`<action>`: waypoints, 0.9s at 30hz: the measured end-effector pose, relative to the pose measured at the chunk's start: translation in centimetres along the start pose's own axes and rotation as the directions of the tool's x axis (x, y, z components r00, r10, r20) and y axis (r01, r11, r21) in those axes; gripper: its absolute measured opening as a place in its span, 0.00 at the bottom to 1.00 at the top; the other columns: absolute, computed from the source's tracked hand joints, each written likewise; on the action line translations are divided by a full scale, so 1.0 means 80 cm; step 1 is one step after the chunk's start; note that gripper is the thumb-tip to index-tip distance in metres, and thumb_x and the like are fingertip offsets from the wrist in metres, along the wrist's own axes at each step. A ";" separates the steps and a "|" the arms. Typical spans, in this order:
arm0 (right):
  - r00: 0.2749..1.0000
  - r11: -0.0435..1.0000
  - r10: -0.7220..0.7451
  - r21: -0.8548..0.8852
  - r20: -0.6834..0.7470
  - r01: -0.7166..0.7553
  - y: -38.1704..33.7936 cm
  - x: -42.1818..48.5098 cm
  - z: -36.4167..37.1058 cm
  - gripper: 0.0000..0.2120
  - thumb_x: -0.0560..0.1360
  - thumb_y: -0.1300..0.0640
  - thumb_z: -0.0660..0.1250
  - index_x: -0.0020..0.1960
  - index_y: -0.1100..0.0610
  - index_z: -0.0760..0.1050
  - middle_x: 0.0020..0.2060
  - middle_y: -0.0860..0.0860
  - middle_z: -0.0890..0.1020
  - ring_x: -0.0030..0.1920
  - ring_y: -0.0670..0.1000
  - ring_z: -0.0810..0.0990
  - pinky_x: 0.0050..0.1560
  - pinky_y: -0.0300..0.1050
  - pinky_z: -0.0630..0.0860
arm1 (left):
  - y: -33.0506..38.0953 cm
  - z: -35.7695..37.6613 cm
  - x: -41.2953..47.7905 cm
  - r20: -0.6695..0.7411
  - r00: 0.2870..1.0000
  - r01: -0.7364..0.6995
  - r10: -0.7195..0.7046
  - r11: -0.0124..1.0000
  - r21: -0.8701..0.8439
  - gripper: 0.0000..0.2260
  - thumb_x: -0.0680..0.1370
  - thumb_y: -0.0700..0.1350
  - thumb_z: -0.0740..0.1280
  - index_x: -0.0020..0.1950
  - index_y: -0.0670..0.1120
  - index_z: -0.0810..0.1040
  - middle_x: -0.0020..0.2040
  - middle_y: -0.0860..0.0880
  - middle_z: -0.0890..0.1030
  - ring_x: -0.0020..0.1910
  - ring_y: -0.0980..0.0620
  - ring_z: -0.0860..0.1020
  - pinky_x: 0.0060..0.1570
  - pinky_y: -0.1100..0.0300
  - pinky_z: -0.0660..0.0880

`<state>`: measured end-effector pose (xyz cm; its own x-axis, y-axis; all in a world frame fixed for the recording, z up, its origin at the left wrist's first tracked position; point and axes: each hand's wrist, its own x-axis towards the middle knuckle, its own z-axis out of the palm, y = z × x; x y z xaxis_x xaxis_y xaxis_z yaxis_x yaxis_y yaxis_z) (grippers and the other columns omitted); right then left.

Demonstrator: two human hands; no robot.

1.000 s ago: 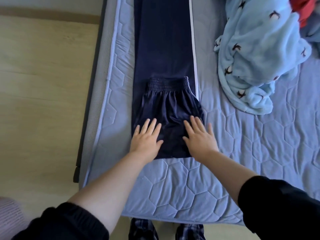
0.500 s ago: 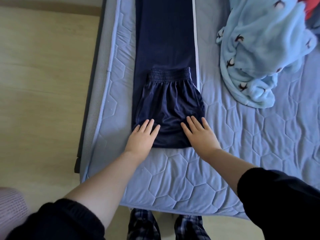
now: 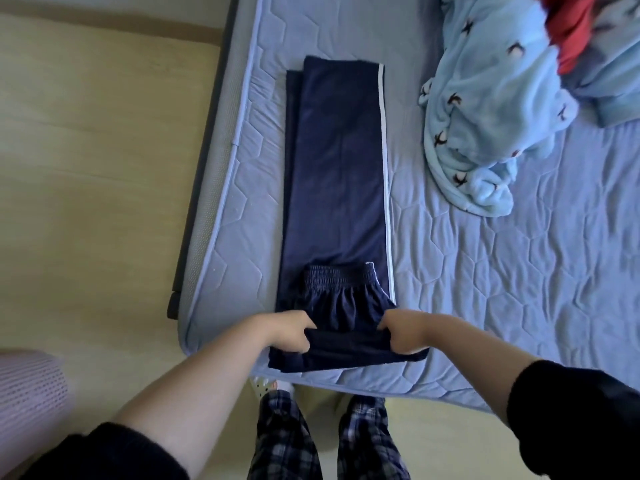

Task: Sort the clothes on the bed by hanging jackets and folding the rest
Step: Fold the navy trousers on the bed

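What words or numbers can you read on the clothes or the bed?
None: no word, number or label can be read anywhere.
The navy trousers show only a white stripe.
The light blue fleece bears small dark pictures, not letters.
The red garment and the mattress show no print.

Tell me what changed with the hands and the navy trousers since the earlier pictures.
The left hand and right hand, earlier flat on the folded waist part of the navy trousers, slid back to its near edge and now grip it. The legs stay stretched along the mattress; the light blue fleece stays heaped.
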<state>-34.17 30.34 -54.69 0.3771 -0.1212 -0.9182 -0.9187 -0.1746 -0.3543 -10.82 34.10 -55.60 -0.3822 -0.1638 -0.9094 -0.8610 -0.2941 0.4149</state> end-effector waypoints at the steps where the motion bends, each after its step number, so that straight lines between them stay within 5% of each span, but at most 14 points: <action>1: 1.000 1.000 0.000 0.023 -0.026 0.001 0.000 -0.007 -0.006 0.16 0.67 0.68 0.55 0.45 0.56 0.78 0.35 0.50 0.75 0.43 0.55 0.76 0.42 0.43 0.72 | 0.001 -0.004 -0.008 -0.042 0.999 -0.020 0.018 0.999 -0.044 0.09 0.70 0.34 0.60 0.44 0.41 0.79 0.33 0.50 0.75 0.32 0.53 0.72 0.31 0.63 0.67; 3: 0.989 1.000 0.005 0.030 -0.148 -0.001 -0.001 -0.017 -0.028 0.13 0.66 0.68 0.56 0.41 0.56 0.76 0.33 0.51 0.75 0.42 0.55 0.76 0.40 0.41 0.70 | 0.004 -0.026 -0.023 -0.222 0.972 -0.113 0.084 0.986 -0.123 0.08 0.69 0.32 0.62 0.37 0.44 0.76 0.31 0.50 0.73 0.31 0.56 0.70 0.31 0.64 0.66; 6: 0.909 0.998 0.036 0.064 -0.415 -0.010 -0.002 -0.032 -0.078 0.11 0.65 0.68 0.58 0.35 0.55 0.74 0.28 0.49 0.72 0.38 0.55 0.75 0.36 0.41 0.68 | 0.013 -0.077 -0.045 -0.569 0.812 -0.283 0.126 0.939 -0.196 0.10 0.68 0.31 0.66 0.40 0.45 0.79 0.37 0.49 0.79 0.38 0.56 0.74 0.37 0.68 0.68; 11: 0.525 0.989 0.110 0.145 -0.844 0.025 -0.011 -0.031 -0.160 0.14 0.66 0.66 0.60 0.45 0.54 0.78 0.37 0.52 0.78 0.43 0.58 0.75 0.39 0.44 0.68 | 0.036 -0.153 -0.049 -0.879 0.476 -0.354 0.029 0.921 -0.162 0.13 0.71 0.37 0.67 0.51 0.53 0.80 0.47 0.53 0.82 0.48 0.53 0.79 0.49 0.64 0.74; 14: 0.332 0.996 0.079 0.086 -0.940 0.007 -0.012 -0.011 -0.176 0.22 0.70 0.66 0.60 0.64 0.59 0.73 0.58 0.59 0.78 0.59 0.61 0.74 0.58 0.51 0.69 | 0.042 -0.163 -0.031 -0.962 0.272 -0.269 -0.015 0.959 -0.091 0.23 0.76 0.43 0.66 0.71 0.49 0.69 0.65 0.49 0.75 0.63 0.50 0.72 0.62 0.55 0.68; 16: 0.424 0.995 0.024 -0.021 -0.905 -0.101 -0.010 0.008 -0.166 0.27 0.74 0.61 0.62 0.72 0.60 0.63 0.70 0.60 0.67 0.70 0.60 0.64 0.69 0.54 0.60 | 0.043 -0.152 -0.015 -0.943 0.324 -0.089 0.076 0.995 0.050 0.28 0.77 0.45 0.66 0.75 0.47 0.61 0.73 0.46 0.65 0.71 0.47 0.65 0.67 0.52 0.63; 18: 0.625 0.971 -0.017 -0.162 -0.780 -0.175 -0.006 0.028 -0.143 0.30 0.77 0.53 0.61 0.76 0.57 0.55 0.76 0.57 0.55 0.75 0.57 0.54 0.74 0.54 0.53 | 0.042 -0.129 0.007 -0.843 0.501 0.103 0.194 0.954 0.280 0.31 0.77 0.48 0.65 0.77 0.49 0.56 0.78 0.46 0.55 0.75 0.45 0.56 0.71 0.48 0.58; 20: 0.734 0.941 -0.025 -0.264 -0.678 -0.211 -0.001 0.046 -0.112 0.33 0.79 0.46 0.58 0.78 0.54 0.49 0.78 0.55 0.48 0.77 0.55 0.47 0.75 0.56 0.48 | 0.036 -0.100 0.028 -0.728 0.644 0.161 0.234 0.889 0.428 0.31 0.78 0.51 0.61 0.78 0.52 0.52 0.79 0.49 0.48 0.77 0.46 0.48 0.73 0.44 0.52; 22: 0.719 0.925 -0.045 -0.302 -0.693 -0.232 0.000 0.052 -0.082 0.35 0.78 0.42 0.58 0.78 0.55 0.50 0.78 0.55 0.49 0.77 0.55 0.47 0.75 0.57 0.47 | 0.025 -0.076 0.043 -0.694 0.664 0.177 0.278 0.844 0.507 0.30 0.79 0.54 0.58 0.78 0.52 0.51 0.79 0.49 0.46 0.77 0.48 0.44 0.73 0.43 0.46; 27: 0.491 0.897 -0.263 -0.397 -0.831 -0.193 0.005 0.056 -0.027 0.38 0.66 0.42 0.74 0.69 0.62 0.70 0.71 0.59 0.69 0.71 0.59 0.68 0.69 0.63 0.61 | -0.006 -0.043 0.055 -0.657 0.559 0.190 0.506 0.693 0.696 0.39 0.72 0.61 0.67 0.77 0.47 0.59 0.78 0.46 0.56 0.77 0.45 0.53 0.72 0.41 0.51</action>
<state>-32.57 27.66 -58.57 0.5237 -0.8256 -0.2102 -0.8503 -0.5216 -0.0701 -10.92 30.29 -59.74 -0.4293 -0.8589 -0.2792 -0.9025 0.4201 0.0952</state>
